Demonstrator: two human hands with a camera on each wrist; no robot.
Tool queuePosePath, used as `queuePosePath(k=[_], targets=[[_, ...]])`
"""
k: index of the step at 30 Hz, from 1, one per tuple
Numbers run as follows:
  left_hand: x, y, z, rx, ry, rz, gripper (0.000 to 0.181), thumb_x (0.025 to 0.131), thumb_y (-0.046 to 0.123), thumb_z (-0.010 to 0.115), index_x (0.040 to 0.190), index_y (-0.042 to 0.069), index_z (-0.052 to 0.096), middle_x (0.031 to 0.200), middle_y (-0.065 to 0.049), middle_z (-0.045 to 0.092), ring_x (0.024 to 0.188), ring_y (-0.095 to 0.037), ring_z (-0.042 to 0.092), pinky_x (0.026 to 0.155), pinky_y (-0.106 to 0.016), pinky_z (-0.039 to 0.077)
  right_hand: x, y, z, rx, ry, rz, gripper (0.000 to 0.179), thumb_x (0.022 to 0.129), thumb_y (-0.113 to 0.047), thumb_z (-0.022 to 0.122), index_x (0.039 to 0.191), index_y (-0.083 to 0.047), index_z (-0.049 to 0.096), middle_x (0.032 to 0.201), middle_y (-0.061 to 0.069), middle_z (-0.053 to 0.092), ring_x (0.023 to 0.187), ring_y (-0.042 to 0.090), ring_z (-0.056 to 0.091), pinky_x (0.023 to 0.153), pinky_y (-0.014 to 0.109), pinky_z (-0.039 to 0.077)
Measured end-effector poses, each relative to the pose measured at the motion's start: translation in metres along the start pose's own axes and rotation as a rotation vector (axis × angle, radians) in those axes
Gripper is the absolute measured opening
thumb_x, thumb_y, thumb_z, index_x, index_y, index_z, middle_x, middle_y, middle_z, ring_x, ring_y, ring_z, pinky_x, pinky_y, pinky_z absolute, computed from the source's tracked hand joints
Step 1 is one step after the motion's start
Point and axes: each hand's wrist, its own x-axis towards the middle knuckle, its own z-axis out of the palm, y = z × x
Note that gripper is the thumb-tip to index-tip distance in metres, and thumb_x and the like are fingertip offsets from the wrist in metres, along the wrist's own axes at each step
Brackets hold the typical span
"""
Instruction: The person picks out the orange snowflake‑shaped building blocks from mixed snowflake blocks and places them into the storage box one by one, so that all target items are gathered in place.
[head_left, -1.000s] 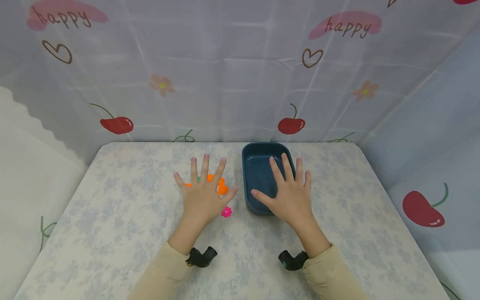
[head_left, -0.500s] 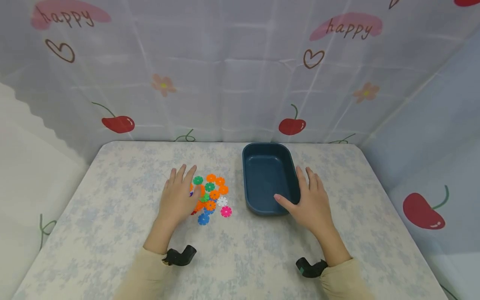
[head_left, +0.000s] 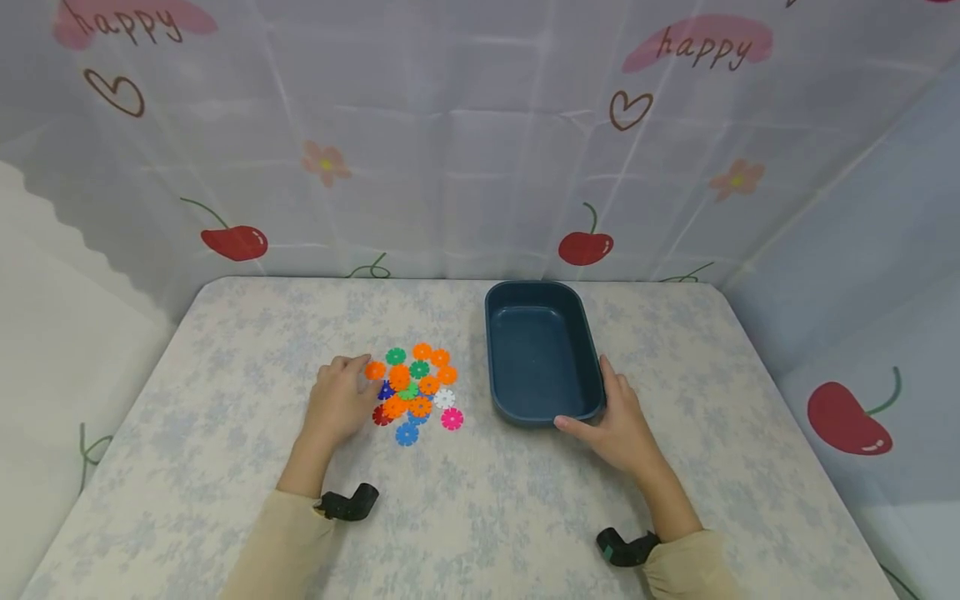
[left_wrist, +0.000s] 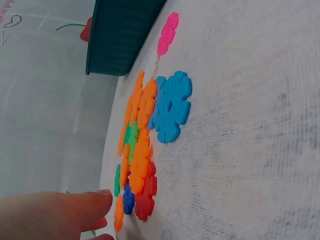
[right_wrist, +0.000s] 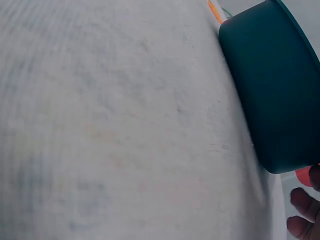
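My left hand (head_left: 337,402) is at the left edge of a loose cluster of flower-shaped plastic pieces, thumb and fingertips right by an orange flower-shaped piece (head_left: 376,371). In the left wrist view, the thumb (left_wrist: 100,201) and fingers have a gap between them, beside the orange, dark blue (left_wrist: 128,198) and red (left_wrist: 146,195) pieces. A dark blue-green rectangular tub (head_left: 532,354) stands upright on the table, nothing in it. Around its near right corner lies my right hand (head_left: 618,427), thumb at the near rim and extended fingers along the right wall.
The pieces in the cluster are orange, green, blue, white (head_left: 445,399) and pink (head_left: 452,419), some overlapping. The patterned tabletop (head_left: 517,508) ends at the back against a printed curtain (head_left: 450,167). Black wrist-worn devices (head_left: 348,503) sit on both wrists.
Both hands have moved apart from spread poses over the cluster and tub. The left hand went left to the cluster's edge; the right went to the tub's near right corner.
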Motion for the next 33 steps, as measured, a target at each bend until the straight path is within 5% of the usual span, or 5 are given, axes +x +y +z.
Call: queuePosePath(k=[7, 13, 25, 33], targets=[[0.005, -0.005, 0.005, 0.043, 0.0, 0.008, 0.047, 0.096, 0.029, 0.063, 0.136, 0.003, 0.058, 0.127, -0.021, 0.054, 0.11, -0.039, 0.048, 0.088, -0.052, 0.045, 0.001, 0.002, 0.007, 0.087, -0.001, -0.01, 0.131, 0.071, -0.054, 0.085, 0.159, -0.025, -0.007, 0.157, 0.02, 0.025, 0.145, 0.039, 0.03, 0.109, 0.065, 0.032], [0.008, -0.007, 0.006, 0.019, 0.019, -0.014, 0.043, 0.094, 0.026, 0.067, 0.13, 0.004, 0.061, 0.127, -0.023, 0.054, 0.113, -0.041, 0.047, 0.094, -0.054, 0.044, -0.002, 0.0, 0.012, 0.087, 0.013, 0.001, 0.132, 0.07, -0.056, 0.085, 0.16, -0.024, -0.006, 0.16, 0.02, 0.023, 0.147, 0.04, 0.027, 0.111, 0.063, 0.032], [0.017, -0.014, 0.008, -0.131, 0.0, -0.068, 0.035, 0.091, 0.022, 0.072, 0.122, 0.007, 0.06, 0.115, -0.018, 0.057, 0.107, -0.035, 0.05, 0.091, -0.049, 0.046, -0.005, 0.0, 0.014, 0.105, 0.021, -0.001, 0.13, 0.071, -0.054, 0.085, 0.16, -0.023, -0.005, 0.161, 0.02, 0.021, 0.148, 0.04, 0.026, 0.111, 0.063, 0.032], [0.016, -0.016, 0.005, -0.269, -0.003, -0.099, 0.024, 0.093, 0.015, 0.068, 0.115, 0.009, 0.062, 0.103, -0.011, 0.064, 0.077, -0.024, 0.052, 0.069, -0.031, 0.045, -0.004, 0.0, 0.013, 0.123, 0.012, -0.009, 0.129, 0.071, -0.051, 0.086, 0.16, -0.025, -0.005, 0.164, 0.019, 0.016, 0.15, 0.041, 0.022, 0.113, 0.065, 0.029]])
